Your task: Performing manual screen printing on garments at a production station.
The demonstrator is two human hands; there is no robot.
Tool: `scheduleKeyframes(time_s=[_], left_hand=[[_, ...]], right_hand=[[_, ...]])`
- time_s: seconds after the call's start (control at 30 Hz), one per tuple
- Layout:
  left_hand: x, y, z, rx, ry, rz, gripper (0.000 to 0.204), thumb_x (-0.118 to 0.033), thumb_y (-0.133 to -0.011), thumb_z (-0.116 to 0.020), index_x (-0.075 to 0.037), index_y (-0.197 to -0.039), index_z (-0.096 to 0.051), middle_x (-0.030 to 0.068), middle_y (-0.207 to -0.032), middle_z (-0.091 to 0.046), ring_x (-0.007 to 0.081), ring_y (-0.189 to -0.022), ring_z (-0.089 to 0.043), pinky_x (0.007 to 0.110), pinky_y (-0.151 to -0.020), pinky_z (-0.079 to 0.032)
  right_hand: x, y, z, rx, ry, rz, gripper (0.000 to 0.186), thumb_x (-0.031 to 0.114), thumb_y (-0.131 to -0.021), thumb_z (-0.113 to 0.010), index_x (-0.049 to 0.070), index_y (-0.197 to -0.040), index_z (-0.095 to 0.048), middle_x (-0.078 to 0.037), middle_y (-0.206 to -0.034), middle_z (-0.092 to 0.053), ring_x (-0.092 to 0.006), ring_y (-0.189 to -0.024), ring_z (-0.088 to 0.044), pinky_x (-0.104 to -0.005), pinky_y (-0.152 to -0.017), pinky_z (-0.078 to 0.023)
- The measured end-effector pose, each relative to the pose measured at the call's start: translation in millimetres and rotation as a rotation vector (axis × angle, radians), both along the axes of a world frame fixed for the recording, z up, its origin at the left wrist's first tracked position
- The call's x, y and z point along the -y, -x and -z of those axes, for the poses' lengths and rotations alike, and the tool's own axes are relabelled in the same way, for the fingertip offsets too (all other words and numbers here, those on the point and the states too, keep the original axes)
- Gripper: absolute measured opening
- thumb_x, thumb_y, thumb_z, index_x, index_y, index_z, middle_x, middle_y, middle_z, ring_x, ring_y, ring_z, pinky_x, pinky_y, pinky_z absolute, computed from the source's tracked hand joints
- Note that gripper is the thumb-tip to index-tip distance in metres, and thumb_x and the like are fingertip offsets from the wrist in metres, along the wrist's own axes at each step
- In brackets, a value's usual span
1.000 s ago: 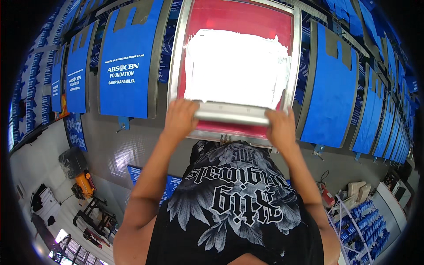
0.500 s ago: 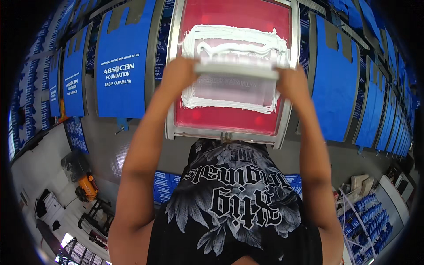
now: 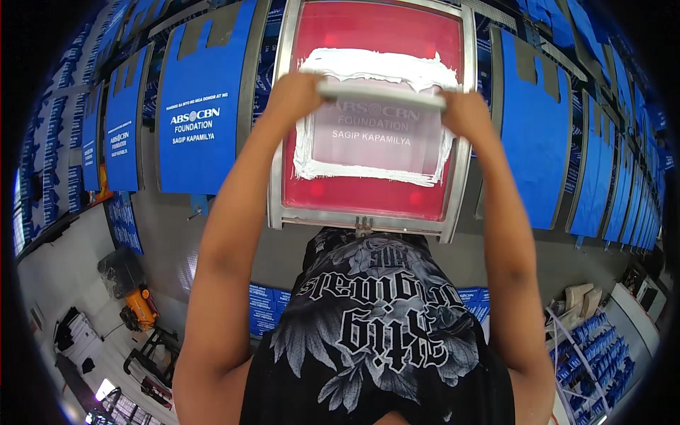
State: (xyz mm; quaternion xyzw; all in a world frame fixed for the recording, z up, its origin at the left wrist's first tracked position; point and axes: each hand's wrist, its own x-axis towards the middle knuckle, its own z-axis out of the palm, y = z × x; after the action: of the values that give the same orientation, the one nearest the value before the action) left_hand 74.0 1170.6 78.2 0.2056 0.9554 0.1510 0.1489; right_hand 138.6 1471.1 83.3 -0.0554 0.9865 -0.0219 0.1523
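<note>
A pale squeegee (image 3: pixel 382 94) lies across the screen printing frame (image 3: pixel 453 202), gripped at both ends. My left hand (image 3: pixel 294 98) is closed round its left end, and my right hand (image 3: pixel 464 113) round its right end. White ink (image 3: pixel 382 65) is heaped on the far side of the squeegee. A band of the same ink borders the see-through window (image 3: pixel 375 152) in the red mesh (image 3: pixel 354 195). Printed lettering shows through that window, on the near side of the squeegee. The squeegee's lower blade is partly blurred.
Blue printed bags (image 3: pixel 202 120) lie on flat boards in a row to the left. More blue bags (image 3: pixel 536 134) continue to the right. A yellow machine (image 3: pixel 142 308) stands at lower left, a rack of blue pieces (image 3: pixel 591 361) at lower right.
Both hands have moved the squeegee slightly farther from my body across the mesh. White ink has gathered beyond it, and more of the window shows on the near side.
</note>
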Motion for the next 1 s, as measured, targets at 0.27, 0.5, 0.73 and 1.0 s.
scheduleKeyframes(time_s=[0.27,0.5,0.73,1.0], left_hand=[[20.1,-117.4,35.0,-0.044,-0.106,0.007,0.022,-0.006,-0.062,-0.066,-0.011,-0.083,-0.067,0.0123,-0.075,-0.064,0.0311,-0.077,-0.060,0.042,-0.077,-0.043],[-12.3,51.8,11.2,-0.049,-0.030,-0.018,0.038,-0.030,-0.064,-0.077,-0.010,-0.095,-0.068,0.0140,-0.081,-0.067,0.0326,-0.077,-0.064,0.040,-0.072,-0.050],[8.4,-31.1,-35.8,-0.685,-0.180,-0.192,0.044,-0.033,-0.076,-0.070,-0.005,-0.108,-0.060,0.0164,-0.104,-0.058,0.0334,-0.093,-0.056,0.040,-0.079,-0.045],[20.7,-296.2,86.9,1.033,-0.397,-0.244,0.050,-0.049,-0.087,-0.053,0.000,-0.081,-0.065,0.0087,-0.069,-0.061,0.0172,-0.064,-0.056,0.033,-0.060,-0.045]], right_hand=[[20.8,-114.8,23.8,-0.155,0.104,0.024,0.031,0.004,-0.065,-0.059,0.014,-0.094,-0.065,-0.011,-0.075,-0.065,-0.0263,-0.082,-0.062,-0.0516,-0.104,-0.026],[-8.5,66.6,-0.6,0.073,0.024,-0.022,0.047,0.011,-0.064,-0.057,0.014,-0.111,-0.063,-0.013,-0.096,-0.066,-0.0283,-0.093,-0.063,-0.0390,-0.079,-0.049],[-17.7,99.8,-51.9,0.088,0.151,-0.008,0.055,0.005,-0.059,-0.054,0.011,-0.113,-0.063,-0.017,-0.096,-0.065,-0.0299,-0.089,-0.064,-0.0357,-0.080,-0.050],[-7.3,122.6,-14.4,0.191,0.100,-0.082,0.055,0.012,-0.056,-0.066,0.007,-0.111,-0.061,-0.019,-0.100,-0.064,-0.0331,-0.095,-0.062,-0.0370,-0.084,-0.048]])
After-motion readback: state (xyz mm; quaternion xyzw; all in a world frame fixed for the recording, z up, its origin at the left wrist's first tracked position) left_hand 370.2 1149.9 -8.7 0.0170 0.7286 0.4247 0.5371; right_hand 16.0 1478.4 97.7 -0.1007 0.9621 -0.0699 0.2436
